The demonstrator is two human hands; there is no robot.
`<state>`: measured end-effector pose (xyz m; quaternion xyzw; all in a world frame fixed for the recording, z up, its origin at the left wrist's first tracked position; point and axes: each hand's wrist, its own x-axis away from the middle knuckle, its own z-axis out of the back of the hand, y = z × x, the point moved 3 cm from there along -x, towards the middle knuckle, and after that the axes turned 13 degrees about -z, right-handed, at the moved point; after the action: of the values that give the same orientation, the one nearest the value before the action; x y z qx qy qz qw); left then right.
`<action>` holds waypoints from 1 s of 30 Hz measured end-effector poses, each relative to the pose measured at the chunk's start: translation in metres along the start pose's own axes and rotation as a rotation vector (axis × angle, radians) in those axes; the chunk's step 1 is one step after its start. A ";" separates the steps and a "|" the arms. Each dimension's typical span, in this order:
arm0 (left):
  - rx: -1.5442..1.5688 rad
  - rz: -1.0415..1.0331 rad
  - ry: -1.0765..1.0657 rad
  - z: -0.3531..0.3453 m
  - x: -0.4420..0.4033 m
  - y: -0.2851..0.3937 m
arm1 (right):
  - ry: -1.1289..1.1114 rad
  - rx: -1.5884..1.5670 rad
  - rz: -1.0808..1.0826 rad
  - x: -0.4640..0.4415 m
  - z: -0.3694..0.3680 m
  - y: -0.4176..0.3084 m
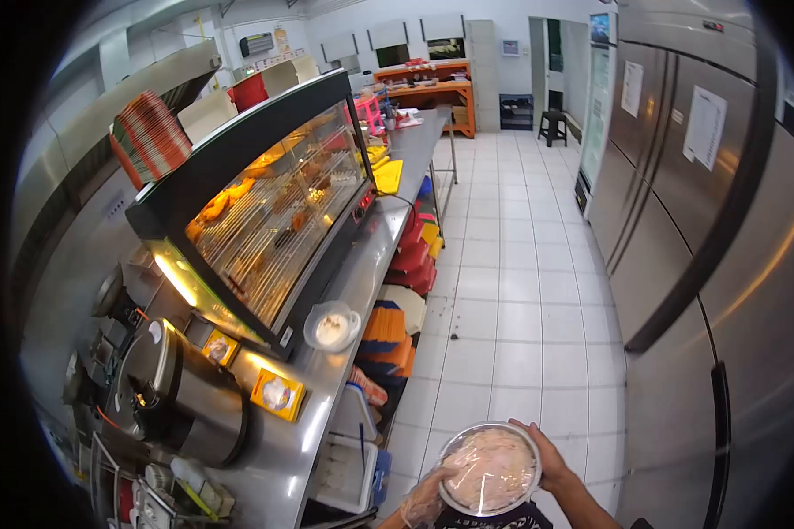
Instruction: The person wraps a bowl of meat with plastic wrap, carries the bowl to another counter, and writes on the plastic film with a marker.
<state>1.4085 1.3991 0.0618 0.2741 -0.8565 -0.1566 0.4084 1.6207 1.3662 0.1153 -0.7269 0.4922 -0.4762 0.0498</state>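
Observation:
A round bowl of pale pinkish food, with shiny clear plastic over its top, is held level in front of my body. My left hand, which seems to wear a clear plastic glove, grips the bowl's left side. On the opposite side, my right hand is wrapped round the rim, bare, with its fingertips at the far edge. The bowl hides the undersides of both hands' grips. Below it, part of dark printed clothing shows.
Along the left, a steel counter carries a lit food warmer, a large rice cooker, a yellow box and a clear tub. Steel refrigerators line the right. White floor tiles run between them.

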 end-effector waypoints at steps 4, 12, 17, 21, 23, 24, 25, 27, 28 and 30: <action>-0.569 -0.653 -0.003 0.010 -0.087 0.039 | 0.037 0.026 0.214 -0.090 -0.022 -0.083; 0.204 -0.380 0.035 -0.073 -0.307 0.199 | 0.102 0.031 0.260 -0.248 -0.029 -0.207; -0.223 -0.404 0.122 -0.173 -0.378 0.332 | 0.134 0.228 0.244 -0.325 -0.023 -0.290; -0.659 -0.677 -0.195 -0.193 -0.483 0.381 | 0.253 0.193 0.129 -0.412 0.003 -0.355; -0.421 -0.494 -0.077 -0.211 -0.539 0.401 | 0.112 0.108 0.139 -0.439 -0.015 -0.423; -0.355 -0.435 -0.039 -0.220 -0.565 0.413 | 0.043 0.065 0.138 -0.452 -0.020 -0.453; -0.395 -0.430 -0.047 -0.226 -0.588 0.428 | 0.024 0.100 0.132 -0.473 -0.013 -0.476; -0.308 -0.422 -0.036 -0.230 -0.637 0.440 | -0.024 0.181 0.114 -0.524 0.003 -0.523; -0.190 -0.425 -0.020 -0.233 -0.658 0.447 | -0.043 0.212 0.083 -0.545 0.005 -0.550; -0.096 -0.453 0.067 -0.251 -0.689 0.482 | -0.091 0.276 0.027 -0.586 -0.005 -0.609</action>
<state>1.7969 2.1855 0.0309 0.4449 -0.7504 -0.2756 0.4038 1.9877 2.1263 0.0701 -0.7274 0.4290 -0.5053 0.1776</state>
